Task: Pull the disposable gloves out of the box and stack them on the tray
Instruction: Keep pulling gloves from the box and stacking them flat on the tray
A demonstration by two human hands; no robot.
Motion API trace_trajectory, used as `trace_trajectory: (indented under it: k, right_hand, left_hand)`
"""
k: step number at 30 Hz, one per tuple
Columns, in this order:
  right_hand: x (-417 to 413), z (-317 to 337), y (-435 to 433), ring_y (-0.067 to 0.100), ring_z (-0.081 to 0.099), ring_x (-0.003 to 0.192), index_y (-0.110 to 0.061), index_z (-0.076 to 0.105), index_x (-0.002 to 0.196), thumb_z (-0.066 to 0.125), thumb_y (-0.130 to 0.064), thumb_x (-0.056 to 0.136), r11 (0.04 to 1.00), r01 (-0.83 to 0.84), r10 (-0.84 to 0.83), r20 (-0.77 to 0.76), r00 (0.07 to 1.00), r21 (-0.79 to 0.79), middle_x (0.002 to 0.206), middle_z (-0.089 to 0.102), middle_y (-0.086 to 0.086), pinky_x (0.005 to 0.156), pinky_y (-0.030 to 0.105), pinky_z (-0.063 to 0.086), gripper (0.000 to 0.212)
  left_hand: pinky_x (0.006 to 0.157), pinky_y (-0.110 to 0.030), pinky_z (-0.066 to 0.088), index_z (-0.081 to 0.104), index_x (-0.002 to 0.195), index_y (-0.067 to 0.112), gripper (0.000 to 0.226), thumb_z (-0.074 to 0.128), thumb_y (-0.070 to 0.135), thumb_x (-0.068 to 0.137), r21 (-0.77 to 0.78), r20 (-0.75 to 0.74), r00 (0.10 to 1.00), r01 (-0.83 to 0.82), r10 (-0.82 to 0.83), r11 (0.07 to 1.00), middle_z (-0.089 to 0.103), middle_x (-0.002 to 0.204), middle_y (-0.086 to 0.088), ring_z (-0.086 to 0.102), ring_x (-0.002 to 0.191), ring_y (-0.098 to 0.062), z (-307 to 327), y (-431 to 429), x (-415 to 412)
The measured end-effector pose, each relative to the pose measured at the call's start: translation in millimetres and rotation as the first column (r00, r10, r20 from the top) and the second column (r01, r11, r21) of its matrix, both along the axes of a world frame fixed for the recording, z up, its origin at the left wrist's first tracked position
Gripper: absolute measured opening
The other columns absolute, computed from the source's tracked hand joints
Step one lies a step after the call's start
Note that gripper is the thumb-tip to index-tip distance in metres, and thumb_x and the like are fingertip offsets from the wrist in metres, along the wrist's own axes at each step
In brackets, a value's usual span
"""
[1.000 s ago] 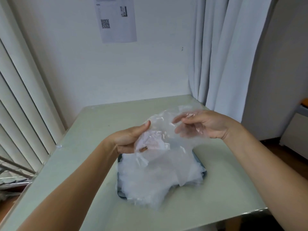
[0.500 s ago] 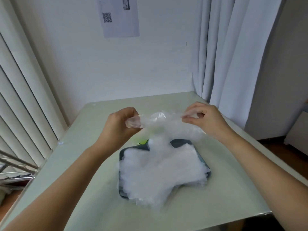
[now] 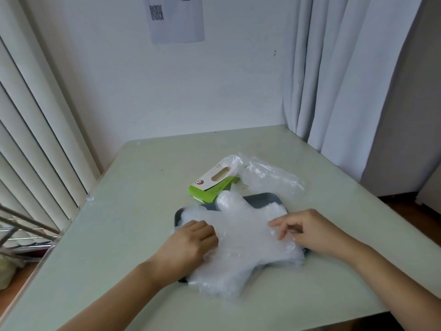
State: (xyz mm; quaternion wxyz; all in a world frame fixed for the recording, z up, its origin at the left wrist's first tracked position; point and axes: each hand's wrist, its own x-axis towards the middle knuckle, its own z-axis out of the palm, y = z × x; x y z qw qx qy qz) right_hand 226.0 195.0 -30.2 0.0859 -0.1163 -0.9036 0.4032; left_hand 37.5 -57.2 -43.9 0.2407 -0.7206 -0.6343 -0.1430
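Vertical blinds (image 3: 35, 139) fill the left edge; one paper sheet (image 3: 176, 20) on the wall carries a QR code (image 3: 156, 12), its other print too small to read. On the pale table (image 3: 119, 235), the left hand (image 3: 191, 242) rests knuckles-up on the pile's left edge with fingers curled under; whether it holds film I cannot tell. One box (image 3: 212, 185) lies just beyond the tray, white top with an oval slot and a small red mark, green sides, lettering illegible. One dark grey tray (image 3: 260, 199) bears the gloves (image 3: 243, 235): thin, cloudy, crinkled clear film, overlapping past counting and spilling over the near rim. The right hand (image 3: 310, 231) pinches the gloves with bent fingers. Loose clear film (image 3: 269, 173) lies right of the box; a curtain (image 3: 346, 68) hangs on the right.
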Motion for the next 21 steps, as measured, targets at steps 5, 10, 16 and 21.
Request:
trace_trajectory:
  k: [5, 10, 16, 21]
  right_hand:
    - [-10, -3, 2, -0.012, 0.054, 0.109, -0.031, 0.067, 0.064, 0.046, 0.013, 0.075, 0.997, -0.013, 0.006, 0.084, 0.996, 0.076, 0.113, 0.060, -0.029, 0.083, 0.006, 0.042, 0.050]
    - [-15, 2, 3, -0.011, 0.051, 0.114, -0.025, 0.059, 0.063, 0.040, 0.015, 0.072, 0.999, -0.009, 0.004, 0.144, 0.990, 0.034, 0.115, 0.059, -0.023, 0.089, 0.008, 0.043, 0.046]
    - [-14, 5, -5, 0.007, 0.053, 0.120, -0.035, 0.055, 0.069, 0.035, 0.014, 0.075, 0.997, 0.021, -0.031, 0.130, 0.991, 0.076, 0.125, 0.060, -0.008, 0.098, 0.017, 0.042, 0.054]
    - [-11, -3, -10, 0.023, 0.059, 0.100, -0.016, 0.063, 0.115, 0.035, 0.008, 0.081, 0.977, 0.034, -0.058, 0.111, 0.992, 0.211, 0.088, 0.060, -0.018, 0.093, 0.025, 0.045, 0.050]
  left_hand:
    - [0.054, -0.019, 0.028, 0.051, 0.073, 0.021, 0.006, 0.057, 0.019, 0.073, -0.269, 0.218, 0.965, -0.086, 0.148, 0.959, 0.049, 0.073, 0.006, 0.037, 0.067, -0.009, 17, -3, 0]
    - [0.066, -0.010, 0.038, 0.056, 0.083, 0.032, 0.016, 0.059, 0.019, 0.074, -0.544, 0.422, 0.840, -0.067, 0.342, 0.837, 0.059, 0.088, 0.017, 0.051, 0.082, 0.004, 66, -14, 15]
    - [0.099, -0.024, 0.042, 0.074, 0.086, 0.040, 0.015, 0.060, 0.039, 0.080, -0.814, 0.436, 0.743, 0.084, 0.508, 0.575, 0.068, 0.102, 0.026, 0.059, 0.103, 0.006, 145, -26, 12]
    - [0.075, -0.026, 0.051, 0.074, 0.079, 0.027, 0.020, 0.060, 0.035, 0.090, -0.384, 0.599, 0.674, -0.232, 0.432, 0.894, 0.072, 0.075, 0.013, 0.067, 0.074, -0.004, 148, 10, 15]
